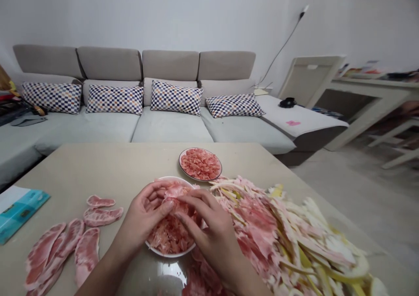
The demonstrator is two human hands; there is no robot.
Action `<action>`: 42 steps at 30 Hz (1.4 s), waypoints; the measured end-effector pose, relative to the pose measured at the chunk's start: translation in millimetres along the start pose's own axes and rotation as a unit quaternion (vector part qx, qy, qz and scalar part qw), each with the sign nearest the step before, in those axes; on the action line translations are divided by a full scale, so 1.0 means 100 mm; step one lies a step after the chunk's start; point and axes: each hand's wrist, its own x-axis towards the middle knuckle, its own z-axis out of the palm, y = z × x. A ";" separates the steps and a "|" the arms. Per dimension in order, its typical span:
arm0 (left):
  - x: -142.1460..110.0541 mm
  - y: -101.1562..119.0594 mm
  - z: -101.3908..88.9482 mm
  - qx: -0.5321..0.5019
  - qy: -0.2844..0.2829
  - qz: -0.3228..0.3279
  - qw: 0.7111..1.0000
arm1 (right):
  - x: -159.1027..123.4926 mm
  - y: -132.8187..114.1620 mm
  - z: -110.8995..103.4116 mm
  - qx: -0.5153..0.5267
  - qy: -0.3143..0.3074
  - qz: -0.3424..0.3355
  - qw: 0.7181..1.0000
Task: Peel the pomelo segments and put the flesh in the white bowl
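Over a white bowl (170,256) heaped with pink pomelo pulp (170,237), my left hand (144,213) and my right hand (212,226) meet at a piece of pomelo (173,203). The left fingers curl around its far side, with the thumb on top. My right thumb and fingers pinch its right side; the fingers partly hide the piece. Just behind the bowl sits a dark-rimmed plate (185,172) of pink pulp pieces. Several unpeeled pomelo segments (87,252) lie left of my left forearm.
A large heap of pomelo peel and membranes (278,235) covers the table's right side, beside my right hand. A blue tissue pack (22,213) lies at the left edge of the table (108,165). Behind it stands a grey sofa (170,123) with checkered cushions (176,97).
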 end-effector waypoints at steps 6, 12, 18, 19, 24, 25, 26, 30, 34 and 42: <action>-0.01 -0.01 0.00 -0.009 -0.024 -0.010 1.000 | 0.01 0.03 -0.02 0.003 -0.001 0.000 1.000; -0.03 0.03 -0.01 -0.061 -0.045 -0.049 0.996 | 0.05 -0.01 -0.09 0.057 -0.028 0.026 0.998; -0.04 0.03 0.00 -0.067 -0.041 -0.051 0.996 | 0.07 0.01 -0.14 0.071 -0.046 0.055 0.995; -0.04 0.03 0.01 -0.055 -0.035 -0.043 0.997 | 0.06 0.01 -0.13 0.068 -0.041 0.052 0.995; -0.06 0.06 0.07 0.004 -0.015 -0.003 1.000 | 0.02 0.01 -0.06 0.035 -0.008 0.014 0.999; -0.06 0.07 0.08 0.013 -0.010 0.002 1.000 | 0.01 0.01 -0.05 0.029 -0.005 0.009 1.000; -0.07 0.07 0.09 0.020 -0.006 0.004 1.000 | 0.01 0.01 -0.05 0.025 -0.004 0.008 1.000; -0.06 0.06 0.07 0.034 -0.016 -0.003 0.999 | 0.03 0.00 -0.07 0.040 -0.016 0.023 0.999; -0.05 0.04 0.03 0.046 -0.040 -0.003 0.998 | 0.08 -0.01 -0.12 0.067 -0.036 0.067 0.995; -0.03 0.03 -0.04 0.028 -0.079 -0.035 0.996 | 0.14 0.10 -0.21 0.188 -0.117 0.231 0.947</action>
